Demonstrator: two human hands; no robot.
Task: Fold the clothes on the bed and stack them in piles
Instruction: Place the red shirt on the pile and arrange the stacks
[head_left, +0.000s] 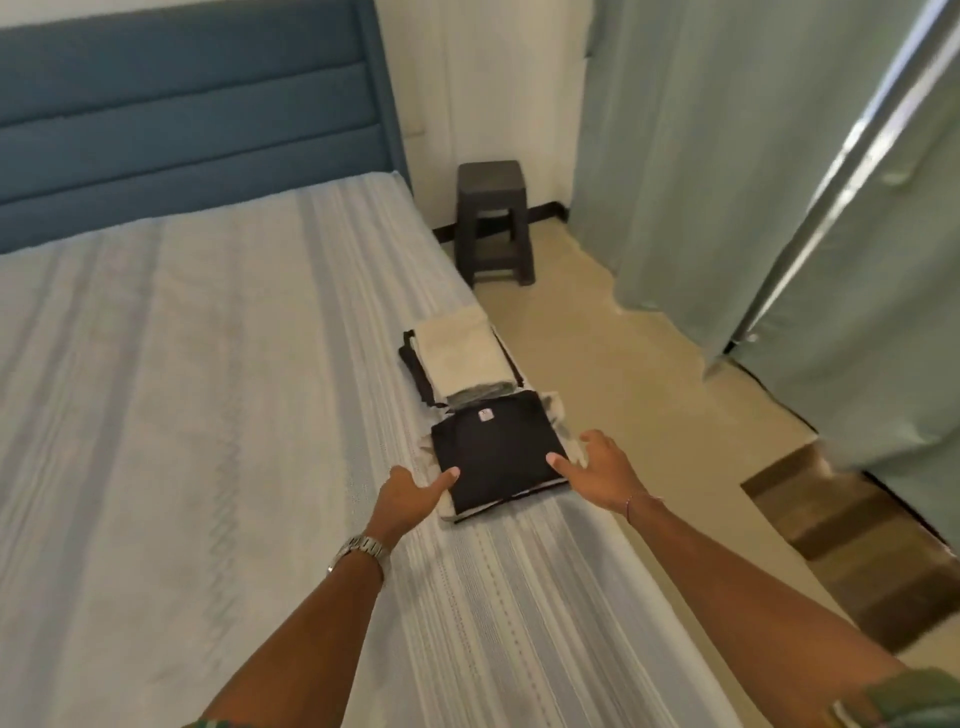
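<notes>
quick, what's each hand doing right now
Left hand: open, thumb touching the near left edge of the folded black shirt.
Right hand: open, fingers spread at the shirt's right edge, no grip.

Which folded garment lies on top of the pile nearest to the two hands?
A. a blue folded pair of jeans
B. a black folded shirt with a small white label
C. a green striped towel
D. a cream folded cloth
B: the black folded shirt with a small white label tops the near pile, between the left hand and the right hand.
</notes>
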